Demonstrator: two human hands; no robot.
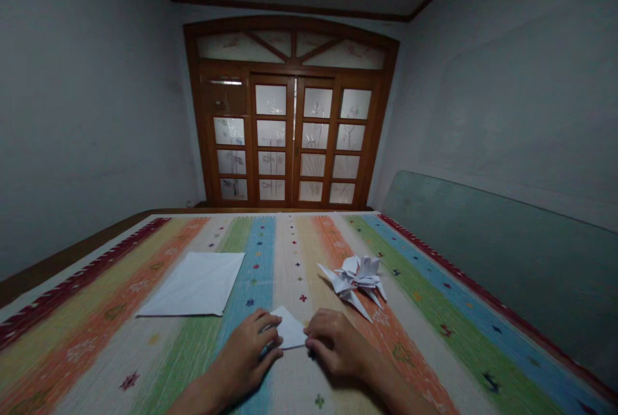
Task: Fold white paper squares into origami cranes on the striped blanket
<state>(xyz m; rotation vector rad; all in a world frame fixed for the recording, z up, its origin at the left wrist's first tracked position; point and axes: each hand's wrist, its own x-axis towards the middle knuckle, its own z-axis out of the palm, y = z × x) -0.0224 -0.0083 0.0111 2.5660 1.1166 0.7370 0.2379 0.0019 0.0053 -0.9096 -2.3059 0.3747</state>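
Observation:
A small folded piece of white paper point(290, 330) lies on the striped tablecloth, its point facing away from me. My left hand point(252, 349) grips its left edge between thumb and fingers. On the other side, my right hand point(335, 345) pinches the right corner, fingers curled. Just beyond my right hand sits a cluster of folded white paper pieces point(358, 278) with pointed tips. Farther left lies a stack of square white paper sheets point(197, 283), flat on the cloth.
The tablecloth point(212, 363) has coloured stripes and covers the table. A pale green panel point(483, 222) stands along the right side by the wall. Wooden doors with glass panes point(292, 138) are beyond the table's far edge.

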